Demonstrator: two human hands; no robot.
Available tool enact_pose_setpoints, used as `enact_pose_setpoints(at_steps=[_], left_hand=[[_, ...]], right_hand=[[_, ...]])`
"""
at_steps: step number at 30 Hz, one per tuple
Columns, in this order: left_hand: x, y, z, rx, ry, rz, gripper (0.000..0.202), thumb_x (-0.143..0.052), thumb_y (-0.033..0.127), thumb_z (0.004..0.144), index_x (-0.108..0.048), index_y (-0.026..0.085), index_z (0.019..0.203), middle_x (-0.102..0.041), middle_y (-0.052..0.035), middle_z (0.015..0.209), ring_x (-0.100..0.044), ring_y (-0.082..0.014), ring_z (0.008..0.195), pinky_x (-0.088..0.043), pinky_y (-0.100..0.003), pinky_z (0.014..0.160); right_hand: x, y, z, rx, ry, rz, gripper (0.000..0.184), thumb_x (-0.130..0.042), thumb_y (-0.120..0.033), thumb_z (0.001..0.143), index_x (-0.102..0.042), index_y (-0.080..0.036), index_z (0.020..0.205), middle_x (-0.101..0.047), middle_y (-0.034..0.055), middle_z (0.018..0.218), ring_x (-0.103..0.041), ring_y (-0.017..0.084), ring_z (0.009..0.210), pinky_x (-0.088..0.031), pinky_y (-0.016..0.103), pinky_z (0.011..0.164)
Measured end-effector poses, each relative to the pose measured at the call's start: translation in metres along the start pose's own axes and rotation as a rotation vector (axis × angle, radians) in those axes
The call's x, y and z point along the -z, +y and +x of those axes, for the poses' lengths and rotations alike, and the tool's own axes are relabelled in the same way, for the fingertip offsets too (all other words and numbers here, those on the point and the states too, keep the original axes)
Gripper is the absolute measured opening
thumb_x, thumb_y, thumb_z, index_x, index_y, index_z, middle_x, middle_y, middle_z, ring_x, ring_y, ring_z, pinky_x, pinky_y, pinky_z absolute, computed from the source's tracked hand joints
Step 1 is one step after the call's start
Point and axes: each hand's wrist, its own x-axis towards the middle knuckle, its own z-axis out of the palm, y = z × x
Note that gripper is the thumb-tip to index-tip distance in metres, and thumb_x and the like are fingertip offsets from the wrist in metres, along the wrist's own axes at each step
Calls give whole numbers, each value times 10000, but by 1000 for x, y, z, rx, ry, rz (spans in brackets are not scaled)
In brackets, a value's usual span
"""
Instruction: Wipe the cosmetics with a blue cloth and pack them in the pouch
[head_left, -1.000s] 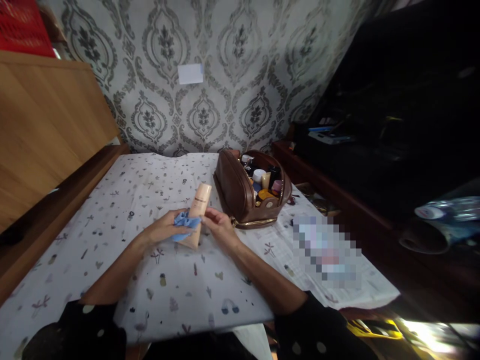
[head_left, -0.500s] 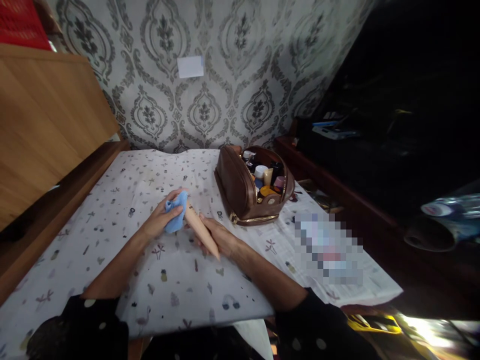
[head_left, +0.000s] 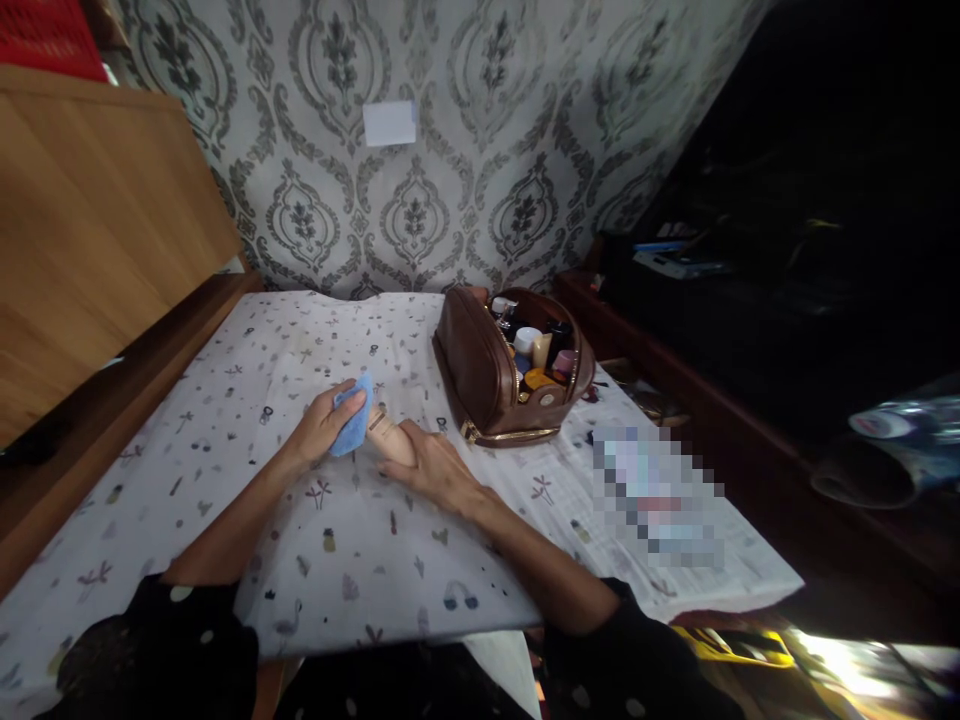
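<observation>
My left hand [head_left: 316,428] is closed on a folded blue cloth [head_left: 355,424], thumb on top. Directly beside the cloth is a beige cosmetic tube [head_left: 388,436] with small dark print. My right hand [head_left: 441,472] wraps over the tube's near part, so that end is hidden. The cloth meets the far end of the tube, or lies very close to it. Beyond my right hand stands a brown toiletry bag [head_left: 474,368], unzipped, with several jars, tubes and caps inside.
A patterned white sheet [head_left: 330,590] covers the table. A blurred-out pack [head_left: 652,495] lies on the right side. To the left rises a wooden panel [head_left: 105,190]; the papered wall [head_left: 412,215] stands behind. A clear plastic bottle [head_left: 911,418] lies at far right.
My right hand has shifted up and over the tube, now covering its near end. The tube has turned so its printed side shows. The blue cloth stays in my left hand.
</observation>
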Motion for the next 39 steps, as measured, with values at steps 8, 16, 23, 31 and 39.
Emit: enact_pose_setpoints(at_steps=[8, 16, 23, 31, 39], left_hand=[[9, 1, 1, 94, -44, -259, 551, -553, 562, 885, -603, 171, 1269, -609, 17, 692, -560, -145, 530, -448, -258, 499], [22, 0, 0, 12, -95, -114, 568, -520, 599, 923, -616, 179, 1293, -564, 11, 631, -507, -149, 506, -410, -262, 491], [22, -2, 3, -9, -137, 22, 467, -647, 582, 840, -659, 198, 1106, -623, -15, 823, -610, -192, 766, -491, -268, 687], [21, 0, 3, 8, -121, -11, 422, -667, 593, 795, -646, 187, 909, -605, -8, 798, -584, -180, 751, -487, -266, 676], [21, -1, 1, 18, -71, -113, 510, -723, 585, 741, -700, 176, 1045, -651, -38, 923, -594, -184, 789, -481, -257, 686]], right_hand=[[2, -2, -2, -3, 89, 30, 381, -716, -439, 803, -565, -231, 1085, -546, -33, 730, -491, 158, 644, -333, 262, 619], [1, 9, 5, 67, 58, 334, 361, -663, -553, 797, -590, -208, 876, -516, -33, 732, -486, 144, 696, -357, 253, 627], [-1, 8, 6, 71, 52, 275, 284, -707, -453, 787, -632, -192, 871, -539, -33, 736, -498, 145, 710, -365, 261, 658], [-1, 9, 6, 113, 79, 274, 302, -760, -413, 775, -726, -180, 964, -626, 29, 910, -586, 190, 861, -445, 312, 790], [-7, 18, 9, 46, -66, 685, 624, -797, -556, 733, -597, -212, 1213, -606, -35, 763, -643, 158, 691, -478, 268, 641]])
